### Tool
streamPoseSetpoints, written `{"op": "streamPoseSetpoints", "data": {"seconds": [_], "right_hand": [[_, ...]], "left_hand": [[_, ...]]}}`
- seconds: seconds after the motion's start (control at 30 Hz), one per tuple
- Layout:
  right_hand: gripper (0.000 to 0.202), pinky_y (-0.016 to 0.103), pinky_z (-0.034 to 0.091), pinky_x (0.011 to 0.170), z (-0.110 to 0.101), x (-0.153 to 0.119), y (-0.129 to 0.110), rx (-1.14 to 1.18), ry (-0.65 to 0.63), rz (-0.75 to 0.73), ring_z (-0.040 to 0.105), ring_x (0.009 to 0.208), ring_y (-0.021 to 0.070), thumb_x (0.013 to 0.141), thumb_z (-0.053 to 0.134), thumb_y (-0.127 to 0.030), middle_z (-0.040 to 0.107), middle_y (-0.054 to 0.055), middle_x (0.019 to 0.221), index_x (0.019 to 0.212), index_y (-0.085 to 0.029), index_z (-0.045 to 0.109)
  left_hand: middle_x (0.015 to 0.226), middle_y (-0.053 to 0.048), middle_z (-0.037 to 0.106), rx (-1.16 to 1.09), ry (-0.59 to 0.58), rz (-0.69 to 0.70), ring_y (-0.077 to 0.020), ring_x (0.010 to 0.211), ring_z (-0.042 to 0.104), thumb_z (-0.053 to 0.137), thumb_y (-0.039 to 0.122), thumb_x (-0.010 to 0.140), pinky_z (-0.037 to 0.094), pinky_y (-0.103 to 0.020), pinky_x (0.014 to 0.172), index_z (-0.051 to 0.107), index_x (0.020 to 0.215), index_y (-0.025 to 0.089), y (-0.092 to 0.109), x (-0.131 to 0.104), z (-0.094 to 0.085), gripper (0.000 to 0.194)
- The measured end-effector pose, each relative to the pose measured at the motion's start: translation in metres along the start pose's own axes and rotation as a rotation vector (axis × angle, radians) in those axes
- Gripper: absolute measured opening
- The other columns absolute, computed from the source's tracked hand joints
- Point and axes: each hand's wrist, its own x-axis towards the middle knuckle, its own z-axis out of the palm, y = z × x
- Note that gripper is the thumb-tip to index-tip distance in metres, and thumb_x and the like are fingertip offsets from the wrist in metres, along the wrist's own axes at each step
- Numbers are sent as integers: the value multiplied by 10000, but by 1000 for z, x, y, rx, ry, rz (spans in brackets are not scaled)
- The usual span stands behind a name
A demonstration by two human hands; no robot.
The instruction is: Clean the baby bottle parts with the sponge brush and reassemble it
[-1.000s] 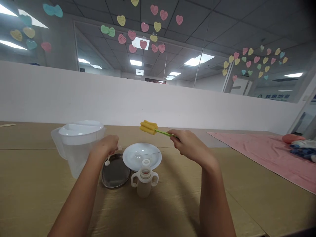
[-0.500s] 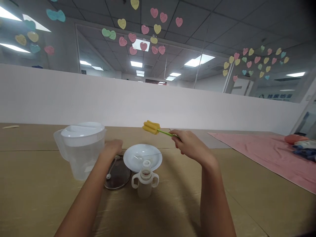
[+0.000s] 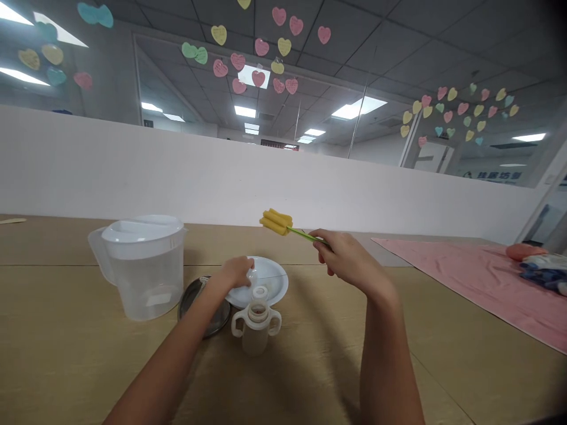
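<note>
Plainly, the right grip is closed on a yellow sponge brush by its green handle, raised mid-frame. The left grip is over a white bowl, fingers at a clear piece; whether it grasps that, I cannot tell. Below stands a two-handled bottle, mouth open, on the surface. Left of it lies a round dark tray, then a lidded pitcher; a pink cloth spreads frame right.
</note>
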Motion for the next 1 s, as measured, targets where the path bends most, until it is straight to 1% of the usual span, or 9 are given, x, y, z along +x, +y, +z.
{"op": "streamPoseSetpoints", "data": {"seconds": [0.13, 0.2, 0.27, 0.4, 0.5, 0.57, 0.67, 0.77, 1.0], "right_hand": [[285, 244, 272, 490, 2, 3, 3, -54, -32, 85, 465, 486, 103, 856, 337, -205, 566, 37, 682, 976, -167, 593], [275, 249, 272, 481, 3, 3, 3, -75, -73, 118, 448, 462, 103, 848, 350, -204, 553, 40, 663, 953, -153, 599], [270, 247, 287, 482, 3, 2, 2, -24, -130, 74, 441, 460, 98, 848, 361, -217, 544, 33, 663, 945, -156, 605], [309, 241, 332, 513, 0, 1, -5, 161, -142, -91, 442, 514, 106, 868, 344, -286, 525, 7, 661, 1009, -186, 601], [325, 247, 359, 561, 0, 3, -7, 243, -103, -161, 449, 599, 122, 862, 357, -307, 525, 8, 688, 1037, -190, 605], [319, 252, 371, 588, 0, 5, -5, 299, -157, -189, 446, 631, 125, 847, 390, -312, 534, 12, 712, 1032, -186, 618], [317, 261, 380, 611, 2, 10, -1, 338, -217, -192, 454, 666, 133, 825, 430, -316, 575, 30, 774, 1022, -182, 639], [318, 268, 385, 647, 4, 13, 3, 328, -163, -176, 481, 734, 149, 816, 443, -307, 623, 40, 906, 1034, -200, 649], [311, 274, 377, 626, 12, 18, 4, 160, -129, -133, 497, 674, 148, 826, 423, -307, 647, 27, 820, 976, -208, 676]], "left_hand": [[1125, -132, 590, -111, 213, -19, -210, 963, 593, 430, 405, 828, 457, -316, 822, 457, 1214, 136, -5, -7, -38, 471], [1096, -119, 594, -296, 438, -30, -202, 923, 593, 352, 459, 854, 443, -337, 849, 427, 1261, 140, -5, -14, -55, 523], [1048, -91, 616, -441, 534, -36, -204, 913, 591, 323, 502, 854, 430, -358, 870, 456, 1253, 169, -2, -21, -66, 536], [970, -88, 655, -705, 486, -30, -200, 894, 611, 346, 569, 828, 448, -344, 842, 521, 1150, 153, 11, -31, -76, 554], [1014, -119, 649, -865, 468, -10, -195, 882, 630, 380, 584, 815, 461, -339, 831, 507, 1136, 133, 20, -36, -80, 568], [1069, -130, 633, -882, 453, 25, -195, 885, 628, 377, 588, 816, 460, -343, 838, 524, 1119, 129, 24, -38, -83, 570], [1124, -122, 616, -847, 330, 87, -198, 923, 611, 388, 563, 822, 460, -337, 841, 549, 1105, 151, 26, -45, -89, 525], [1067, -90, 648, -793, 254, 101, -199, 949, 604, 506, 500, 783, 462, -319, 829, 515, 1141, 195, 25, -54, -97, 470], [962, -48, 671, -353, 374, -51, -209, 881, 624, 513, 464, 774, 460, -315, 766, 491, 1080, 241, 10, -64, -105, 379]]}}
